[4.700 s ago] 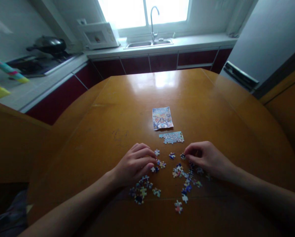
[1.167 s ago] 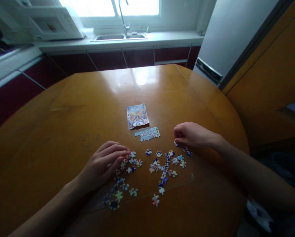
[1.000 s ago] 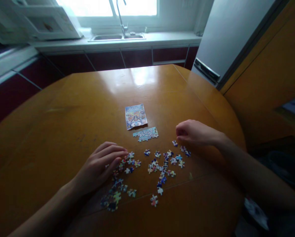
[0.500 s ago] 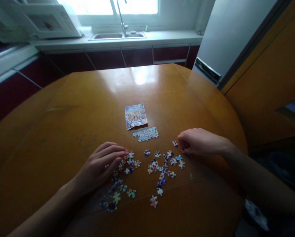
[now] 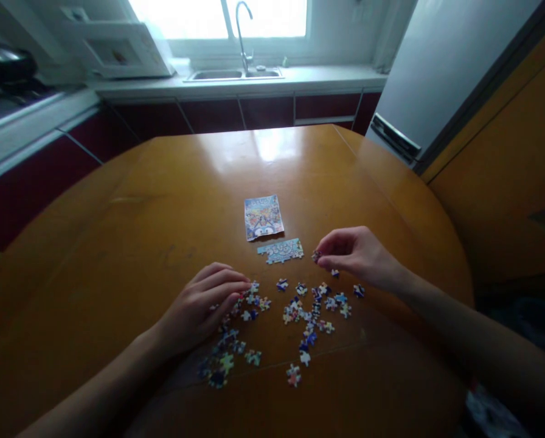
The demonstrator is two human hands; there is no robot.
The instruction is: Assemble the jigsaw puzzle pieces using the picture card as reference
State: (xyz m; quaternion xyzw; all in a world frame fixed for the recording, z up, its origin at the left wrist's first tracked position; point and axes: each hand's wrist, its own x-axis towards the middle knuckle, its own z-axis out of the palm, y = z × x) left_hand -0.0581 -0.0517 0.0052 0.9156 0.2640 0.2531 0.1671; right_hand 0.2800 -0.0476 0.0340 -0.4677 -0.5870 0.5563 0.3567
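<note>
Between the thumb and fingertips of my right hand (image 5: 357, 252) is a small jigsaw puzzle piece (image 5: 316, 256), held just right of a joined strip of puzzle (image 5: 281, 250). My left hand (image 5: 208, 298) lies over the left heap of loose pieces, fingers stretched out, its fingertips touching or close to some pieces (image 5: 253, 287). Part of that heap is hidden beneath it. Behind the strip lies a printed picture sheet (image 5: 263, 217) with a colourful scene. More loose pieces (image 5: 309, 316) are scattered in front of the strip, and a single piece (image 5: 359, 291) sits below my right wrist.
The large wooden table (image 5: 185, 182) has a rounded edge. Beyond it are a counter with a sink (image 5: 218, 75) and tap (image 5: 241, 36), a white microwave-like box (image 5: 121, 52) and a dark pan (image 5: 5, 64). A fridge (image 5: 455, 67) stands at the right.
My right hand has lifted a puzzle piece off the table and moved left towards the joined strip. My left hand stays over its heap. The view has shifted slightly.
</note>
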